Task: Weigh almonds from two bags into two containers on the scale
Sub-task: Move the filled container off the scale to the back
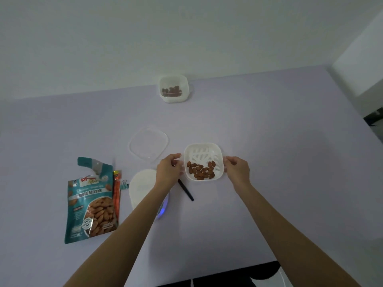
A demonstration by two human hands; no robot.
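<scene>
A white square container (pixel 204 151) with a slotted bottom holds a heap of almonds (pixel 201 170) at its near side. My left hand (pixel 169 169) grips its left rim and my right hand (pixel 237 168) grips its right rim, to the right of the scale. The white round scale (pixel 142 187) lies under my left forearm, with a blue glow at its near edge. A second white container (pixel 173 88) with almonds stands at the table's far edge. A teal almond bag (pixel 91 201) lies open at the left, an orange bag (pixel 117 191) edge-on beside it.
A clear plastic lid (pixel 148 145) lies beyond the scale. A black pen (pixel 186 190) rests between the scale and the held container. A binder clip (pixel 124 184) sits by the orange bag. The lilac table (pixel 279 141) meets a white wall behind.
</scene>
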